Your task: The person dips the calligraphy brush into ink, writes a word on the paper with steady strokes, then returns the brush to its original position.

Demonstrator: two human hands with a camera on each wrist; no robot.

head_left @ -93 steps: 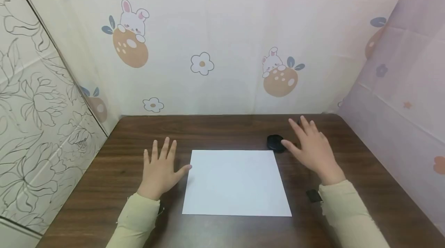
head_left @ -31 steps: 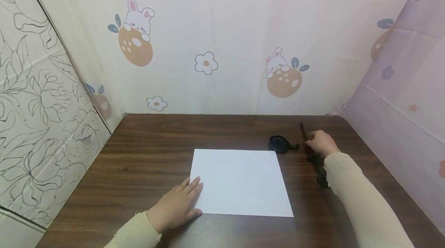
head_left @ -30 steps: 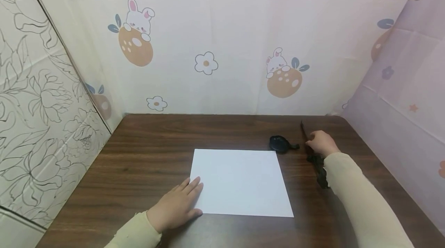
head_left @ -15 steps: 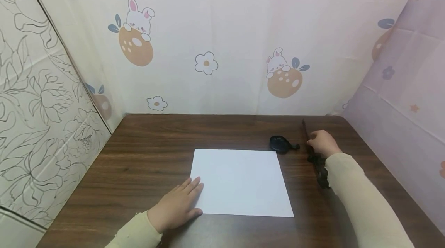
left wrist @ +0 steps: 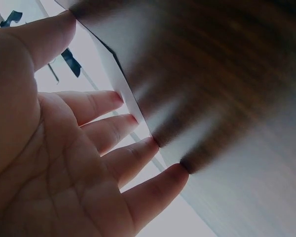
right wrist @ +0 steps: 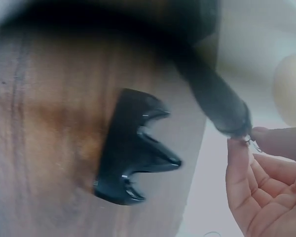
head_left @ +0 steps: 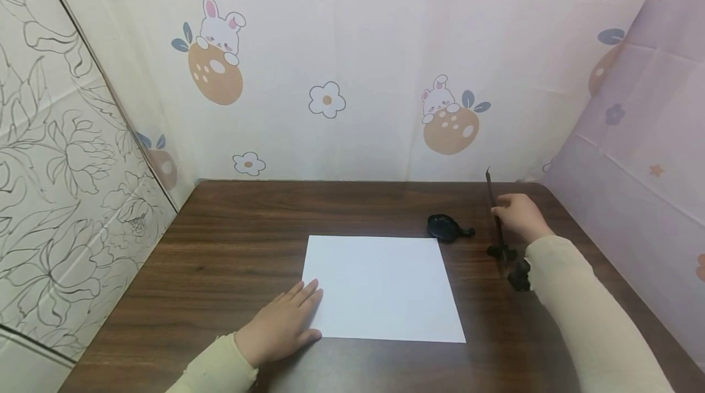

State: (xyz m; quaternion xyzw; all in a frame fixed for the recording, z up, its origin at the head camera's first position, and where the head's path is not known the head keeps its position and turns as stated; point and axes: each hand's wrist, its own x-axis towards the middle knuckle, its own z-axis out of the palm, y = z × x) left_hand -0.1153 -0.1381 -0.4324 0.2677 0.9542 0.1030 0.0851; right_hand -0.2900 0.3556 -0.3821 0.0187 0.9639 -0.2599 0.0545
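My left hand [head_left: 281,327] lies with straight fingers over the near left corner of a white sheet of paper [head_left: 385,289]. In the left wrist view its fingertips [left wrist: 170,180] touch down at the paper's edge. My right hand [head_left: 520,215] pinches a thin dark brush [head_left: 490,188], which points up toward the back wall. The brush's lower end is hard to make out. Under it stands a black brush rest [head_left: 498,252]; the right wrist view shows the rest's pointed peaks [right wrist: 138,153]. Thumb and fingertip meet on the dark, blurred brush [right wrist: 212,94].
A small black dish [head_left: 442,228] with a short handle sits by the paper's far right corner. The brown wooden table [head_left: 237,240] ends at a patterned cloth wall [head_left: 374,136]. A black piece [head_left: 519,275] shows beside my right sleeve.
Both hands came down from hovering: the left onto the paper's corner, the right onto the brush. In the last half second my right hand has raised the brush slightly, away from me and rightward.
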